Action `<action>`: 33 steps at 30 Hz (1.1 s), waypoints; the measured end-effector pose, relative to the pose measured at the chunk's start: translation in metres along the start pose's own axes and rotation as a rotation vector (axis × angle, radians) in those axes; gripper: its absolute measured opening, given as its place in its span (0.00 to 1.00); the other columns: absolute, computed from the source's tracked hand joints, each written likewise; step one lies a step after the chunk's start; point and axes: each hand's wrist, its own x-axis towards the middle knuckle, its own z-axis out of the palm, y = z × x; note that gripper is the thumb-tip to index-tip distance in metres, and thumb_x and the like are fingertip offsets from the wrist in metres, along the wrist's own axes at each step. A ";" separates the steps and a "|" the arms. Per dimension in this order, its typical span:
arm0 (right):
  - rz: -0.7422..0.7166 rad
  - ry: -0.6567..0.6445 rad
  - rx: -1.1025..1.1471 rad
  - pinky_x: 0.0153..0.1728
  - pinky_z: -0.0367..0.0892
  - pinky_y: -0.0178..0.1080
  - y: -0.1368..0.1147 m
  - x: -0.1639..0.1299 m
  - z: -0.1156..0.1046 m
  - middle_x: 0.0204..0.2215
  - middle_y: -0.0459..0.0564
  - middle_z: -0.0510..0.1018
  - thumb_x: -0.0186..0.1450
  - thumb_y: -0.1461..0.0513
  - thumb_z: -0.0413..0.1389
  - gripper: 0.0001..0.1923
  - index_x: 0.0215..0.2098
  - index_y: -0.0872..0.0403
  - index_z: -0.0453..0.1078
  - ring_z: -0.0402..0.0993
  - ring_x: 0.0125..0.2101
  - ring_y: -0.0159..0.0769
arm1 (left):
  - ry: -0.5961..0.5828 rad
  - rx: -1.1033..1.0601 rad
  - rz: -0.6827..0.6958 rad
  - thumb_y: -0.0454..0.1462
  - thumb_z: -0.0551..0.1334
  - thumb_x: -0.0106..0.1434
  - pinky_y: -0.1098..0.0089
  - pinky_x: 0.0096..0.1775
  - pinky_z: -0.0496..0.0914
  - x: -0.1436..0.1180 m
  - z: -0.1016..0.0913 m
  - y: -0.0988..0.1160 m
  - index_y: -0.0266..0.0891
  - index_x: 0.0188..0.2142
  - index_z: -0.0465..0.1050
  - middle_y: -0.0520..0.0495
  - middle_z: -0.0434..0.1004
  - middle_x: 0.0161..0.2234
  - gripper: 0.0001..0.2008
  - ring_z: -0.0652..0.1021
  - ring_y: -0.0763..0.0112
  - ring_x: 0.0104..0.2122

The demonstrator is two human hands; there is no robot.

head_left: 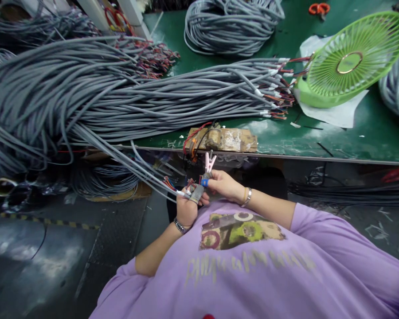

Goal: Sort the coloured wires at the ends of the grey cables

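Observation:
Several grey cables [149,178] run down from the table into my left hand [186,210], which is closed around them near their stripped ends. Red, blue and orange wires [169,182] fan out there. A grey wrap [197,193] covers a digit between the hands; whose it is I cannot tell. My right hand [228,186] is closed in a pinch close to these wire ends, a blue band [204,182] on one digit; what lies between its fingertips is hidden. Just beyond the fingers, a pink clip [210,162] sticks out at the table edge.
On the green table [286,144] lies a long bundle of grey cables [173,99] with stripped ends. A wooden board [241,140] with red wires sits at the front edge. A green fan [350,64], a cable coil [231,29] and orange-handled scissors [319,8] are farther back.

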 end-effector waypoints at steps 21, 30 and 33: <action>0.042 -0.023 0.238 0.23 0.59 0.30 0.000 -0.002 0.005 0.26 0.44 0.73 0.47 0.58 0.68 0.19 0.34 0.56 0.71 0.66 0.24 0.26 | 0.059 -0.100 -0.029 0.44 0.65 0.57 0.77 0.18 0.62 0.000 0.000 0.002 0.37 0.27 0.72 0.51 0.77 0.20 0.12 0.74 0.77 0.16; -0.005 0.064 0.233 0.22 0.57 0.29 0.004 0.004 0.005 0.24 0.45 0.76 0.42 0.61 0.72 0.22 0.32 0.57 0.69 0.66 0.22 0.26 | 0.050 -0.056 -0.015 0.43 0.66 0.57 0.77 0.19 0.64 -0.002 0.000 0.000 0.37 0.27 0.72 0.51 0.77 0.20 0.11 0.74 0.76 0.16; 0.001 0.079 0.253 0.21 0.57 0.29 0.006 0.005 0.004 0.24 0.45 0.76 0.42 0.62 0.71 0.22 0.32 0.57 0.69 0.66 0.22 0.25 | 0.082 -0.062 -0.011 0.44 0.65 0.58 0.77 0.19 0.64 -0.003 0.002 0.001 0.37 0.27 0.72 0.51 0.77 0.20 0.13 0.74 0.77 0.16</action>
